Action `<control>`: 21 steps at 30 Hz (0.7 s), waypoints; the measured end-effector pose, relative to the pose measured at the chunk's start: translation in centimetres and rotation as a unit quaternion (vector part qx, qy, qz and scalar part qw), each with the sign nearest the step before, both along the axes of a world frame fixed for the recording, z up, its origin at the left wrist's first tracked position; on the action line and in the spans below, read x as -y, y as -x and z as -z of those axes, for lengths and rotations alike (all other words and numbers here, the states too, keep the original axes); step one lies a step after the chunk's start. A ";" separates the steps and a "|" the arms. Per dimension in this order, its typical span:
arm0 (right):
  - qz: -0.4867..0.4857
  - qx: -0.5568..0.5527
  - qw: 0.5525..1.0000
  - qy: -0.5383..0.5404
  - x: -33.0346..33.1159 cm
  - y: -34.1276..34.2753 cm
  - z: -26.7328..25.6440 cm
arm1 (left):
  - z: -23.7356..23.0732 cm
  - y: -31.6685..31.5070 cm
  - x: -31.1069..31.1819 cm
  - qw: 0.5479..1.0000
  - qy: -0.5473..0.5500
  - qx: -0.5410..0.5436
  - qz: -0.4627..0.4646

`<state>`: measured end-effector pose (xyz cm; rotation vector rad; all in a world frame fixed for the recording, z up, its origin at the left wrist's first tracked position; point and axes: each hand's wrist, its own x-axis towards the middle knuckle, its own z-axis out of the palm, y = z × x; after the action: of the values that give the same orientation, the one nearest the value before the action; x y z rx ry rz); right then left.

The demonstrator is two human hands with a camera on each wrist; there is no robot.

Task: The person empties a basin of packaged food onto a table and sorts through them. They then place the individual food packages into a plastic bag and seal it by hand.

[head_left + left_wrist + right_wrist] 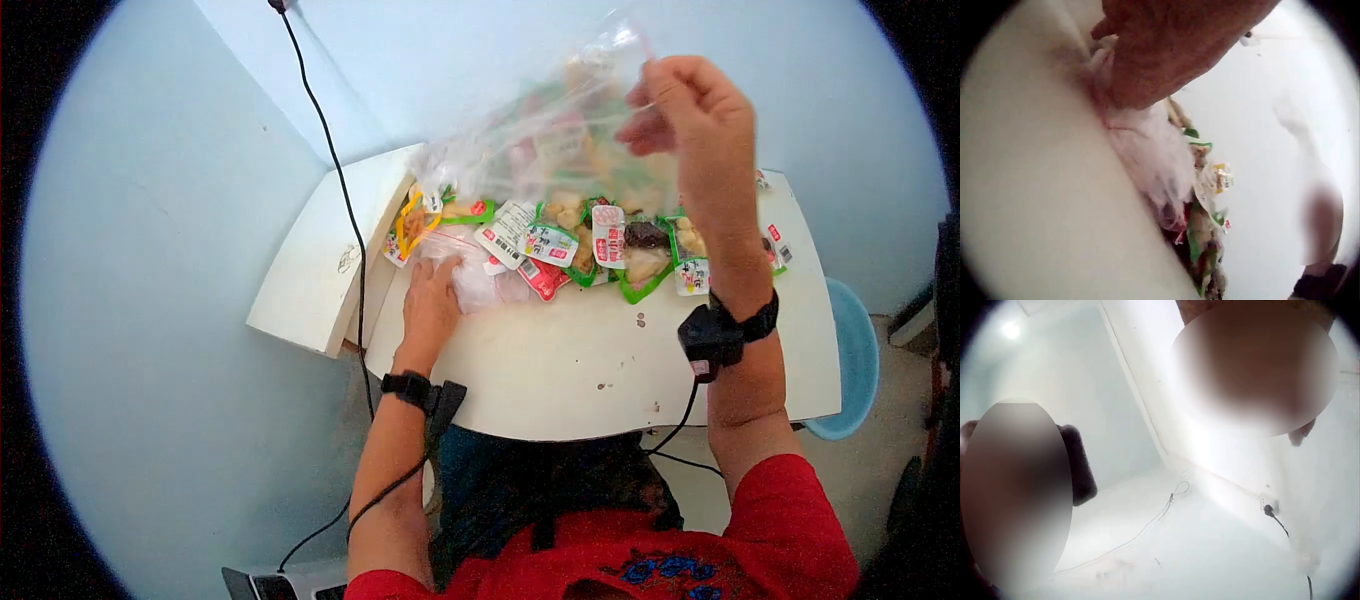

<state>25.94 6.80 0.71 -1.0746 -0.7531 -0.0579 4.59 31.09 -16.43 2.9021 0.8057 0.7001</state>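
My right hand (700,125) is raised above the table's back right, its fingers curled and pinching the edge of a large clear plastic bag (500,155), which spreads leftward, blurred by motion. Colourful food packets (548,243) lie below and show through it. My left hand (430,308) rests with relaxed fingers on a flat stack of clear bags (480,280) at the table's left. In the left wrist view, the left hand (1166,50) covers one end of the crumpled bags (1154,150). The right hand's fingertips are partly unclear in the right wrist view.
The white table (560,370) has a curved front edge. A white box-like piece (320,260) stands at its left, with a black cable (335,160) hanging in front. A blue basin (853,360) sits beyond the right edge, and walls stand behind and left.
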 end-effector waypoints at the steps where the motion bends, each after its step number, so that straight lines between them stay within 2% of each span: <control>1: -0.019 -0.001 0.999 0.026 -0.4 0.4 0.2 | -0.2 0.7 0.3 1.000 0.014 -0.012 0.003; 3: -0.083 -0.016 0.995 0.045 -1.4 0.4 0.8 | -1.3 2.4 0.7 0.998 0.048 -0.042 0.008; 6: -0.167 -0.054 0.981 0.086 -2.8 0.7 1.5 | -5.1 4.3 3.6 0.997 0.067 -0.013 -0.027; 8: -0.215 -0.082 0.968 0.096 -3.2 1.5 2.0 | -6.9 4.4 5.7 0.966 0.221 0.129 -0.044; 9: -0.238 -0.093 0.961 0.103 -3.5 1.8 2.2 | -7.4 4.3 6.4 0.933 0.294 0.201 -0.051; 10: -0.261 -0.103 0.955 0.100 -3.8 2.1 2.5 | -7.6 4.4 7.0 0.863 0.415 0.289 0.002; 11: -0.284 -0.111 0.947 0.098 -4.1 2.4 2.9 | -7.1 4.3 7.2 0.802 0.478 0.357 0.003; 13: -0.317 -0.110 0.936 0.109 -4.6 3.1 3.3 | -5.8 4.2 7.4 0.650 0.586 0.484 0.006; 16: -0.323 -0.099 0.930 0.147 -4.7 3.4 3.9 | -5.2 5.3 7.4 0.564 0.648 0.504 0.097; 19: -0.280 -0.072 0.937 0.195 -5.2 3.3 4.4 | -4.8 6.1 7.9 0.604 0.600 0.524 0.034; 21: -0.245 -0.039 0.942 0.226 -5.6 2.7 5.0 | -4.7 7.1 7.7 0.582 0.586 0.560 0.064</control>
<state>23.23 12.41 -4.31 -1.2818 -0.9685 0.6065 -2.46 23.35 -11.72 0.9291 0.4646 1.1100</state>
